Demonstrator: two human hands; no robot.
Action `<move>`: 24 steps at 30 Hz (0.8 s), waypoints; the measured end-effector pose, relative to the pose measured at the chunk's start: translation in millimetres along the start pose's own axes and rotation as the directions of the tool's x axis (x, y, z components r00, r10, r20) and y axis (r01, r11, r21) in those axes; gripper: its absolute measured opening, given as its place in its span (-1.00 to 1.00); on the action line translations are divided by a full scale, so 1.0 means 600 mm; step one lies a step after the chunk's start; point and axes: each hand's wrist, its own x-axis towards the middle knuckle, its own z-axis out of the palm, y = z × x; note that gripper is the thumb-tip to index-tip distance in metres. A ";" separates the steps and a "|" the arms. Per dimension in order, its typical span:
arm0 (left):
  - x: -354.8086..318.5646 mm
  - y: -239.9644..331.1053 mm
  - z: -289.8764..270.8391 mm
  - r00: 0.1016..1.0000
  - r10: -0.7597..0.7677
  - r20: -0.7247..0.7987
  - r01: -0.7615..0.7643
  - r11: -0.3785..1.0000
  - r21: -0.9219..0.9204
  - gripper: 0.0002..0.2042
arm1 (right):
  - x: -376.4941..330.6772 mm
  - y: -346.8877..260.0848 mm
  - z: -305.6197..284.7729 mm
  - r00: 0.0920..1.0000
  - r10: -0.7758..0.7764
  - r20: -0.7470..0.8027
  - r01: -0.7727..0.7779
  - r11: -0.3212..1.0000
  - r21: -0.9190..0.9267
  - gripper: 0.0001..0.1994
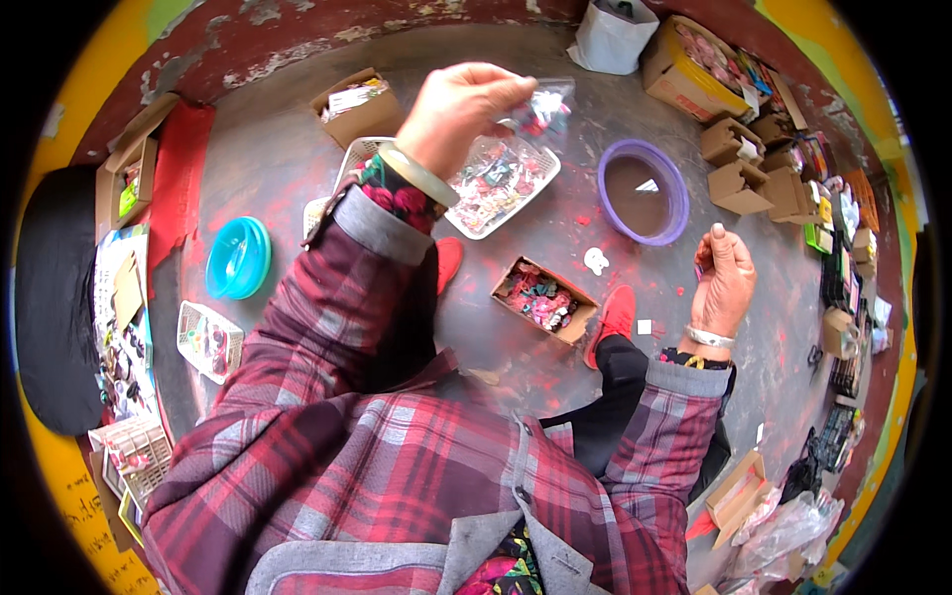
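Observation:
My left hand (pixel 458 111) is raised above a white plastic basket (pixel 528 214), its fingers pinching the edge of a small see-through plastic bag (pixel 548 109). Red, white and dark bits show inside that bag. Packed small pieces in thin plastic fill the basket below. Off to the right, my right hand (pixel 724 286) is closed, thumb against the fingers. A sliver of something dark shows at its fingertips, too small to make out. Between my feet stands an open cardboard box (pixel 581 327) of mixed red, green and black small pieces.
A purple basin (pixel 684 210) stands between the basket and my right hand. At the left are teal bowls (pixel 238 260) and a small white basket (pixel 230 355). Cardboard boxes (pixel 739 188) line the right wall. A white paper shape (pixel 595 261) lies on the floor.

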 end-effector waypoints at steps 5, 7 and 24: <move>0.030 -0.027 -0.095 0.987 -0.057 -0.149 0.063 0.997 0.036 -0.83 | -0.014 0.002 0.025 0.994 0.094 0.055 -0.089 0.992 -0.090 -0.82; 0.049 -0.097 -0.146 0.979 -0.108 -0.171 0.113 0.993 0.021 -0.84 | -0.013 0.007 0.029 0.987 0.146 0.060 -0.140 0.985 -0.106 -0.82; 0.123 -0.501 -0.117 0.652 -0.713 -0.257 0.530 0.671 -0.518 -0.87 | 0.003 0.041 0.048 0.951 0.308 0.034 -0.295 0.932 -0.210 -0.78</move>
